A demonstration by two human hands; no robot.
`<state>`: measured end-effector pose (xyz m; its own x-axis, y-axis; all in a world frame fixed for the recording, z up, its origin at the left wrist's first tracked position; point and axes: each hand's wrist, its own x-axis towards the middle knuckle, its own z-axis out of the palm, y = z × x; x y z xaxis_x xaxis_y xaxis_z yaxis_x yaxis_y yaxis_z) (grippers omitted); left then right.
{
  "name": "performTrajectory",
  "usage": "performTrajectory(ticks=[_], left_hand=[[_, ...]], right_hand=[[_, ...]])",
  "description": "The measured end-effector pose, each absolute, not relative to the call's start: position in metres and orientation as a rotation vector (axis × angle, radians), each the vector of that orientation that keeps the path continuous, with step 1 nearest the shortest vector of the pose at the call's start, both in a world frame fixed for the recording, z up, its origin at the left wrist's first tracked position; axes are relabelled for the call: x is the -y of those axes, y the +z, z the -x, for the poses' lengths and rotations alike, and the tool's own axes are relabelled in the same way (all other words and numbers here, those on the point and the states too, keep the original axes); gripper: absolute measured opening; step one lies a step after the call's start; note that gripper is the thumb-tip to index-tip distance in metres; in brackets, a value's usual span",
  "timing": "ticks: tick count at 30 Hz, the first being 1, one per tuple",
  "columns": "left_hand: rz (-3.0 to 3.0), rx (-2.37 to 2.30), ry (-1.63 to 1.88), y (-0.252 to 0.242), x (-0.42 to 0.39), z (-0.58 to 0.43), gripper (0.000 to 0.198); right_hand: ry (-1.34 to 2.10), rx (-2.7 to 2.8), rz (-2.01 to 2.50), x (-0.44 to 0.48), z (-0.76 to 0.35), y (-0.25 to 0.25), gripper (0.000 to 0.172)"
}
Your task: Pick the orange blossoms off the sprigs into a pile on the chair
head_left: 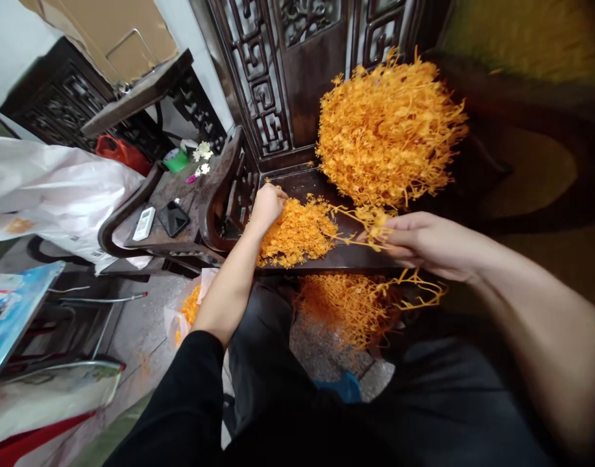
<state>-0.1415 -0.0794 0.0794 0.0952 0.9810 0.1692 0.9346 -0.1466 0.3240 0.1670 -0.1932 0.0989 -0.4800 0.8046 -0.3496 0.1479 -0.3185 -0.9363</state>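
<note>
My right hand (426, 243) is closed round a sprig of orange flowers (375, 224), whose thin stems reach left toward a small heap of orange blossoms (300, 233) on a dark wooden bench (360, 259). At that heap's upper left edge, my left hand (268, 206) has its fingers bent together; whatever they may hold is hidden. Behind the right hand, a large bushy mass of orange flowers (389, 130) rests on the bench against its carved back. Below the bench edge, a tangle of bare orange stems (350, 308) lies between my legs.
On the left, a side table (190, 198) carries a white remote (144, 224), a black phone-like object (173, 218), green tape (176, 159) and white flowers (202, 152). A pale bag with orange pieces (189, 305) stands on the floor. White plastic sheeting (58, 188) hangs further left.
</note>
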Motion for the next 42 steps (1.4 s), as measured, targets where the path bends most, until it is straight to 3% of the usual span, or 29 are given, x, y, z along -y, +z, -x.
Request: performTrajectory(ticks=[3, 5, 8, 11, 14, 16, 20, 26, 34, 36, 40, 42], left_hand=[[-2.283, -2.132, 0.394, 0.091, 0.085, 0.135, 0.030], [-2.367, -2.051, 0.502, 0.106, 0.095, 0.128, 0.034], [-2.449, -1.382, 0.634, 0.129, 0.121, 0.111, 0.037], [-2.416, -0.767, 0.475, 0.140, 0.147, 0.091, 0.041], [-2.451, -0.590, 0.453, 0.139, 0.160, 0.078, 0.022], [-2.483, -0.641, 0.528, 0.136, 0.159, 0.073, 0.012], [-2.560, -0.956, 0.621, 0.131, 0.142, 0.077, 0.015], [-2.277, -2.009, 0.639, 0.110, 0.099, 0.124, 0.024], [-2.540, -1.847, 0.205, 0.084, 0.090, 0.133, 0.017], [-2.639, -1.804, 0.299, 0.096, 0.103, 0.123, 0.018], [-2.563, -1.501, 0.652, 0.119, 0.147, 0.085, 0.037], [-2.502, -1.311, 0.573, 0.122, 0.167, 0.067, 0.030]], right_hand=[[1.918, 1.478, 1.264, 0.193, -0.160, 0.095, 0.050], [1.904, 1.566, 1.279, 0.192, -0.158, 0.092, 0.049], [1.817, 1.782, 1.315, 0.191, -0.154, 0.090, 0.046], [1.676, 1.988, 1.366, 0.191, -0.147, 0.092, 0.041], [1.598, 2.054, 1.448, 0.192, -0.143, 0.096, 0.035], [1.607, 2.048, 1.444, 0.191, -0.143, 0.097, 0.032], [1.540, 2.072, 1.418, 0.193, -0.148, 0.097, 0.035], [1.470, 2.248, 1.512, 0.199, -0.155, 0.091, 0.042], [1.441, 2.090, 1.550, 0.189, -0.158, 0.082, 0.036], [1.436, 2.051, 1.601, 0.189, -0.153, 0.085, 0.038], [1.373, 1.975, 1.681, 0.188, -0.140, 0.089, 0.038], [1.325, 1.993, 1.675, 0.187, -0.134, 0.089, 0.033]])
